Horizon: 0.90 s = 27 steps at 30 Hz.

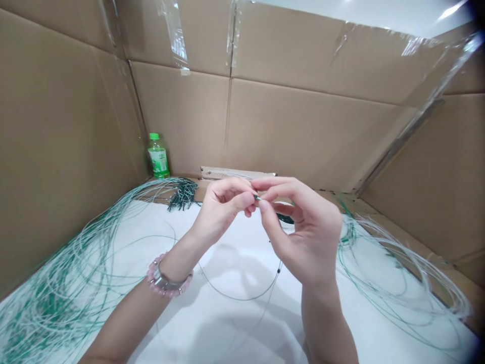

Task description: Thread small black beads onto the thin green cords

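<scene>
My left hand (227,205), with a pink beaded bracelet and a metal band at the wrist, pinches a small dark piece (255,196) between thumb and fingertips. Meeting it from the right, my right hand (303,222) closes thumb and forefinger on the pale end of the same piece. The fingertips nearly touch, and much of the piece is hidden. Below the hands hangs a loop of thin green wire (242,299) with a small black bead-like part (279,271) on it. Behind my right fingers a dark bundle (286,218) shows partly.
Long green and white wires (71,278) are heaped on the left, their dark ends (183,194) bunched at the back. More looped wires (397,283) lie right. A green-capped bottle (158,156) stands in the back left corner. Cardboard walls (303,126) surround the white surface (212,328).
</scene>
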Motion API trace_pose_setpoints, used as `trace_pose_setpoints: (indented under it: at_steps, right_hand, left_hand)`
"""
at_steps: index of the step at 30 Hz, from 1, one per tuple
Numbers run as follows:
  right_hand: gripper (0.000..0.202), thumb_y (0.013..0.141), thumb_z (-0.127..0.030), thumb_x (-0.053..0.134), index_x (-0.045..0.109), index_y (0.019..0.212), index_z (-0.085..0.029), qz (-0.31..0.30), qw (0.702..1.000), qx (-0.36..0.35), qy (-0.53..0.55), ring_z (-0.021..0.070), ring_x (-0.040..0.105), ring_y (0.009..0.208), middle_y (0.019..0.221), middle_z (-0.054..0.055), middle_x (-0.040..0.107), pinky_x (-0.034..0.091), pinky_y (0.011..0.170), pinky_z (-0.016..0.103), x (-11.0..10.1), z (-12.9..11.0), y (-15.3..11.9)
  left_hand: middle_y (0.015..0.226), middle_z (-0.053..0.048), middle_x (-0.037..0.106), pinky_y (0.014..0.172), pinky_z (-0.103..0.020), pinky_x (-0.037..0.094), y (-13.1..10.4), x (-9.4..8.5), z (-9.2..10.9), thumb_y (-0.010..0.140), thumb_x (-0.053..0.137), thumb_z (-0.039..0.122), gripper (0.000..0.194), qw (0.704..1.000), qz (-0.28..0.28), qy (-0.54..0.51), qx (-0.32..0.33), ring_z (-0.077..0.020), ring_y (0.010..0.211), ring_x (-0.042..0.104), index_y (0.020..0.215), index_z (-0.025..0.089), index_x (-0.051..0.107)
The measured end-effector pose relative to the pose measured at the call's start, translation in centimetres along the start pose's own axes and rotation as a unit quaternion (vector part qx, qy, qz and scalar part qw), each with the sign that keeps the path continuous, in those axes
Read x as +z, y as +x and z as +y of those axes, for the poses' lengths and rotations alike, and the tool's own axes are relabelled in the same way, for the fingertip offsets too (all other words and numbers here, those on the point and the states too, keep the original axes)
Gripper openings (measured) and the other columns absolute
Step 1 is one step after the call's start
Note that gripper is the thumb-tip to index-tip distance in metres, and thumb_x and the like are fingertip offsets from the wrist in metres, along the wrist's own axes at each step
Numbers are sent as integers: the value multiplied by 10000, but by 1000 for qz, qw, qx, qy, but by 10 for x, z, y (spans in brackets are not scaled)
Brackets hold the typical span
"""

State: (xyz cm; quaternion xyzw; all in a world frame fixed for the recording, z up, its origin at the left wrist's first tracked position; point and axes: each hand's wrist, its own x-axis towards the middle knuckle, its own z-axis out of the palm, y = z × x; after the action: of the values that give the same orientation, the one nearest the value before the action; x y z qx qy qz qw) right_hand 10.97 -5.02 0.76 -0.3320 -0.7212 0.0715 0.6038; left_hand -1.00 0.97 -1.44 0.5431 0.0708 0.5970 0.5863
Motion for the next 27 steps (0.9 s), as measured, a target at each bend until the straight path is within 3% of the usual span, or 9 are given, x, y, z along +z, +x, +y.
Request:
trace_pose_setpoints:
  at_steps: [6, 12, 17, 22, 27]
  right_hand:
    - [142, 747, -43, 576, 571, 769, -183, -12, 1000, 6, -4, 133, 629, 899, 905, 20, 660, 582, 635, 195, -1, -1, 0]
    - [147, 738, -41, 580, 564, 752, -186, -25, 1000, 4, -11, 129, 634, 877, 909, 21, 667, 582, 592, 183, -3, -2, 1]
    - [144, 747, -55, 574, 559, 745, -198, -30, 999, 4, -30, 123, 633, 865, 921, 12, 669, 581, 587, 181, -5, -3, 1]
    - [119, 770, -63, 566, 580, 767, -180, -49, 997, -2, -63, 105, 627, 868, 879, 7, 662, 571, 608, 153, -9, -3, 0]
    - [73, 799, -113, 588, 588, 771, -179, -62, 991, -2, -119, 48, 584, 597, 671, -51, 617, 526, 541, 148, -10, 0, -2]
  left_hand:
    - [647, 17, 621, 504, -164, 491, -1, -9, 2, 702, 724, 284, 95, 997, -45, 58, 32, -51, 508, 543, 681, 202, 681]
    - [623, 3, 603, 525, -191, 500, -2, -12, 2, 708, 715, 324, 148, 991, -47, 114, 45, -76, 535, 556, 675, 188, 666]
    - [635, 23, 608, 535, -191, 487, -1, -13, 3, 738, 690, 279, 80, 989, -65, 118, 60, -67, 543, 556, 702, 209, 676]
    - [652, -5, 626, 511, -194, 472, -3, -11, 17, 724, 689, 182, 27, 965, -51, 239, 97, -91, 588, 573, 697, 181, 685]
    - [688, -14, 635, 514, -203, 471, -6, -13, 32, 723, 681, 142, 52, 934, -61, 329, 123, -105, 619, 578, 704, 191, 685]
